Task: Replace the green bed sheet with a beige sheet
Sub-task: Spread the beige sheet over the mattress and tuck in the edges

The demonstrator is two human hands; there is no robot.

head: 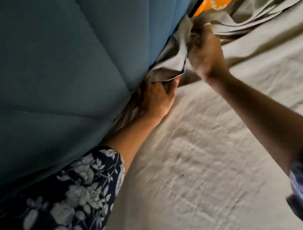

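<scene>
Blue padded headboard (54, 61) fills the left of the view; all places below are given against it.

Beige sheet (217, 161) already spread across the bed to the right of the headboard, creased flat over most of the visible surface. No green sheet anywhere in view, so removal looks done, though the rest of the bed is out of frame. Sheet edge bunches into loose folds right against the headboard, not yet tucked.

Orange patterned cloth (216, 0) shows at the top, just beside the headboard edge; what it is, cannot tell.

Floral sleeve (80, 192) lies along the headboard's lower edge.

Right hand (206, 51), blurred, fingers curled round a gathered clump of sheet close to the headboard. Left hand (156, 96) lower along the same seam, fingers curled onto the sheet edge where it meets the headboard.

Judgement: late stage. Remaining work appears to be pushing this edge down at the headboard and smoothing the folds near it.
</scene>
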